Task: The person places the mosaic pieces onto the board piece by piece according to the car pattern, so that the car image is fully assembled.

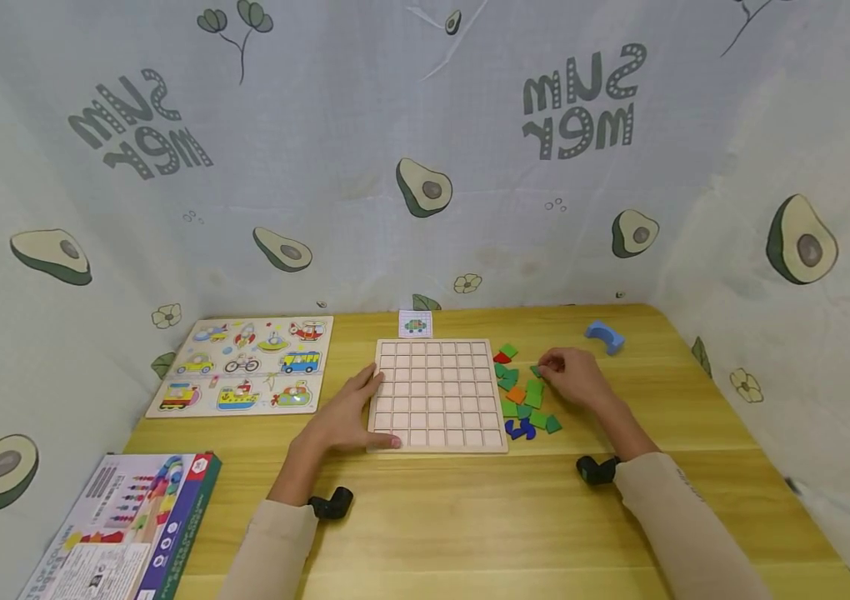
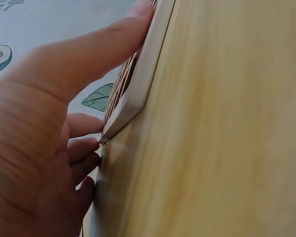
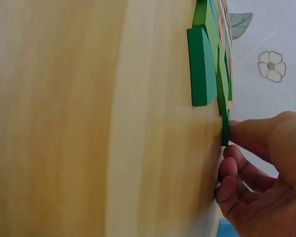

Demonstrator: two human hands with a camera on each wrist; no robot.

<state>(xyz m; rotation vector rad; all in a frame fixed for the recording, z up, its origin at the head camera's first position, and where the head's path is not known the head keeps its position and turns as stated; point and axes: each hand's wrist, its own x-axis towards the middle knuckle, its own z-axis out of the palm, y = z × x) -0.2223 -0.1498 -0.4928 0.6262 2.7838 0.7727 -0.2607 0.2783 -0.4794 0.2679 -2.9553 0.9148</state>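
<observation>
A pale wooden grid board (image 1: 436, 396) lies flat on the table. My left hand (image 1: 346, 417) rests at its near left corner, thumb on the front edge and fingers along the left side; the left wrist view shows the thumb (image 2: 113, 42) extended over the rim. To the right of the board, several green, orange, red and blue blocks lie loosely grouped. My right hand (image 1: 573, 375) is at the right side of this group, pinching a small dark green block (image 3: 225, 129) between thumb and fingertips. It appears low at the table surface, and its full shape is hidden.
A small picture card (image 1: 415, 324) stands behind the board. At the left are a vehicle puzzle board (image 1: 218, 362) and a printed box (image 1: 125, 525). A blue arch block (image 1: 605, 337) lies back right. A patterned cloth (image 1: 350, 208) surrounds the table.
</observation>
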